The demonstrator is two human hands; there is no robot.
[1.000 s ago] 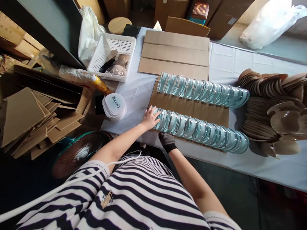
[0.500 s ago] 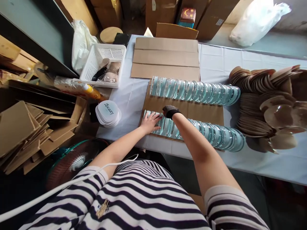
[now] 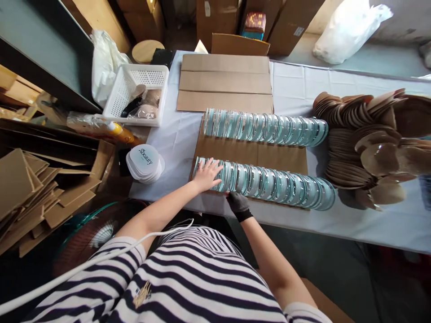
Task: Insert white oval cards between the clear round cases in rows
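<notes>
Two long rows of clear, pale-teal plastic discs or shells stand on edge, packed face to face: a front row (image 3: 262,181) and a back row (image 3: 266,127). Both rest on a flat brown cardboard sheet (image 3: 256,153). My left hand (image 3: 207,175) lies over the left end of the front row, fingers spread and touching its top. Wearing a dark glove, my right hand (image 3: 238,205) is at the near side of that row by the cardboard's front edge. Its fingers are curled; whatever they may hold is too small or hidden to make out.
Brown moulded cups (image 3: 350,157) are stacked at the right. A white basket (image 3: 163,96) holds bagged cups. Round white cards (image 3: 144,162) lie at the left table edge. Folded cardboard (image 3: 225,83) lies behind the rows. A fan (image 3: 90,237) stands below left, and a white cable crosses my front.
My right hand has come from the gap between the rows, over the front row, to its near side. My left hand stays on the row's left end. The view has shifted slightly.
</notes>
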